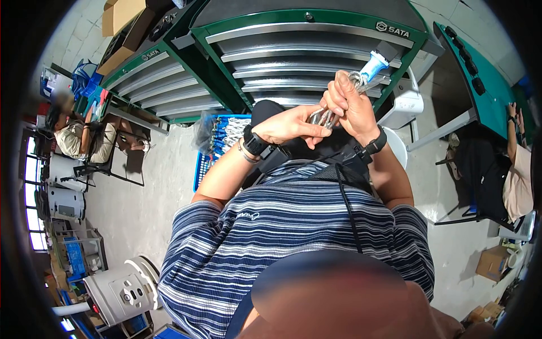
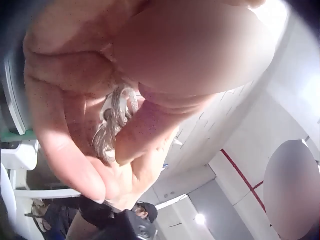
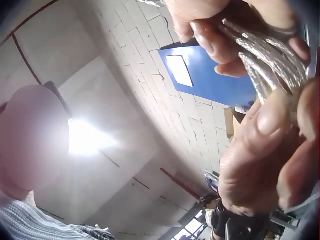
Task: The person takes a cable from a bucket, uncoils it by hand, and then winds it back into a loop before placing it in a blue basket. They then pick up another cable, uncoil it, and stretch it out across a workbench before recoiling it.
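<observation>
A bundle of silvery braided cable point(image 1: 323, 117) runs between the two hands in front of the torso. My left hand point(image 1: 289, 125) pinches the looped lower part with its thumb and fingers. Higher up, my right hand point(image 1: 353, 104) grips the same bundle in curled fingers. Beyond that fist sticks out a blue connector point(image 1: 374, 65) with a dark, blocky end point(image 1: 386, 52). In the right wrist view, several shiny braided strands point(image 3: 272, 55) stretch from one hand to the other. Fingers partly cover the strands point(image 2: 117, 117) in the left wrist view.
A blue basket point(image 1: 197, 176) with several similar cables stands on the floor to the left. Green-framed tool cabinets point(image 1: 307, 35) stand ahead. A white stool point(image 1: 398, 148) is at the right. Other people sit at the far left point(image 1: 79, 133) and far right point(image 1: 516, 181).
</observation>
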The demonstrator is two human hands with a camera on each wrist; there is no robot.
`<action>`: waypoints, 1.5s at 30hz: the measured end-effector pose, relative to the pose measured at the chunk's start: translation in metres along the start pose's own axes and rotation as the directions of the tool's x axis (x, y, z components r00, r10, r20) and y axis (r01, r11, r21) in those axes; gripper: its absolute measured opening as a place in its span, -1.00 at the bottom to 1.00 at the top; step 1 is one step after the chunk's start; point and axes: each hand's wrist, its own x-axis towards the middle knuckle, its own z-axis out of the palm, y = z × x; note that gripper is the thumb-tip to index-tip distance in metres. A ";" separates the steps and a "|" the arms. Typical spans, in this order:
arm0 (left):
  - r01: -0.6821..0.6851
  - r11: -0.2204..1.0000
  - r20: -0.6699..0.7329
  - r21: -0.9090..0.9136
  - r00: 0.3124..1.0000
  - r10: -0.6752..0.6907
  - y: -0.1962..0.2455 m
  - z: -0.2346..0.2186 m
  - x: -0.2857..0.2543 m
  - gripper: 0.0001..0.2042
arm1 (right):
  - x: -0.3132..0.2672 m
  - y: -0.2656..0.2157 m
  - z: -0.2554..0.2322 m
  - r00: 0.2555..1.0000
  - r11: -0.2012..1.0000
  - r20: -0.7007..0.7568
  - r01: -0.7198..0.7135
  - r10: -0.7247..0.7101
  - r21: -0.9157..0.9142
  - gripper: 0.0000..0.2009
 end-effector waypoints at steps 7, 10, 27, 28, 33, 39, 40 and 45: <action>-0.060 0.967 -0.253 0.247 0.959 0.125 0.003 0.027 0.004 -0.71 | -0.001 -0.011 0.010 0.995 0.994 -0.071 -0.067 0.073 0.086 -0.61; -0.016 0.906 -0.363 0.424 0.913 0.187 0.002 0.030 0.005 -0.68 | 0.003 -0.011 0.011 0.992 0.995 -0.083 -0.088 0.092 0.048 -0.61; -0.339 0.774 -0.156 0.535 0.860 0.485 0.047 -0.015 -0.034 -0.40 | 0.028 -0.039 0.029 0.903 0.834 -0.021 -0.405 0.429 -0.376 -0.76; -0.344 0.742 -0.165 0.576 0.839 0.518 0.048 -0.015 -0.032 -0.36 | 0.027 -0.041 0.034 0.878 0.741 -0.008 -0.409 0.479 -0.532 -0.77; -0.377 0.902 -0.010 0.213 0.922 0.387 0.045 -0.003 -0.028 -0.42 | 0.016 -0.022 0.053 0.711 0.564 0.125 -0.424 0.692 -0.709 -0.76; -0.428 0.894 -0.336 0.131 0.829 0.447 0.037 0.004 -0.028 -0.83 | 0.020 -0.006 0.057 0.681 0.690 0.130 -0.686 0.721 -0.231 -0.59; -0.506 0.854 -0.318 0.125 0.794 0.517 0.037 -0.004 -0.025 -0.84 | 0.025 -0.005 0.051 0.668 0.694 0.191 -0.701 0.719 -0.164 -0.72; -0.401 0.886 -0.434 0.230 0.773 0.463 0.065 -0.029 -0.027 -0.82 | 0.033 -0.009 0.031 0.712 0.767 0.357 -0.642 0.605 -0.020 -0.67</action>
